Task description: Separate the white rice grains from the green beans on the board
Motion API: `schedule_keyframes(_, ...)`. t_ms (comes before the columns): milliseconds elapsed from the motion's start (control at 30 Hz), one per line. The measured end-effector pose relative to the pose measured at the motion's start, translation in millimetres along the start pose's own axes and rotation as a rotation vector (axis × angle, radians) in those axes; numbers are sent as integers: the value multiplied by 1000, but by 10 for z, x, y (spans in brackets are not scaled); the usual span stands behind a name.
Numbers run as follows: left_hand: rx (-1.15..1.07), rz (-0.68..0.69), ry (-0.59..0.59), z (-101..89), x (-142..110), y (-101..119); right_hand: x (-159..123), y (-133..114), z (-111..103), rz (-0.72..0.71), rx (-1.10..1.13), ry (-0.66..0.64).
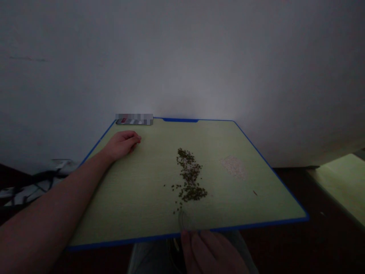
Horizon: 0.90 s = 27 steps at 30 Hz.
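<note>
My left hand (122, 144) rests at the left of the light green tabletop (142, 205), its fingers curled closed. Nothing shows in them. At the near edge, my right hand (211, 251) is closed, thumb and fingers together. Its fingertips meet a thin, see-through curved object (181, 220), too faint to name. Just ahead of that object lies a strip of small dark green beans (194, 193), with pale grains mixed into its middle part. Some beans are scattered to its left. A pile of pale, rice-like grains (234, 166) lies apart on the right.
A phone-like flat device (134, 121), partly blurred out, sits at the far left corner. A short reddish-brown sliver (255, 193) lies to the right. The tabletop has a blue rim (270, 221). A wall (182, 57) stands behind it. Dark cables (37, 179) run at the left.
</note>
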<state>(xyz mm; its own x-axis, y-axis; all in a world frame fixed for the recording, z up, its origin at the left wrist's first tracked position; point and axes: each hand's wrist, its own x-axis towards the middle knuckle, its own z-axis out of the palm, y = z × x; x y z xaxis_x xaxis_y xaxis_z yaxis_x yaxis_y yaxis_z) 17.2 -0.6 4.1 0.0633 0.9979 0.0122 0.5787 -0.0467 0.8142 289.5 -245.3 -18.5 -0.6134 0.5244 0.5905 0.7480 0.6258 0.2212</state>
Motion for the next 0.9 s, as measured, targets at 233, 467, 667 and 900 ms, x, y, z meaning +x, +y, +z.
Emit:
schedule_keyframes(233,-2,-17,-12,-4,-21,34,-36,120,-66,44,-13,-23)
schedule_keyframes(467,11,-15,-31,-4,-24,14,69,40,-18,82,-23,22)
schedule_keyframes(667,15,-32,-37,-1,-15,-1,-51,33,49,172,-28,-22)
schedule_keyframes(900,17,-17,-32,-2,-5,-22,-96,40,-18,120,-28,17)
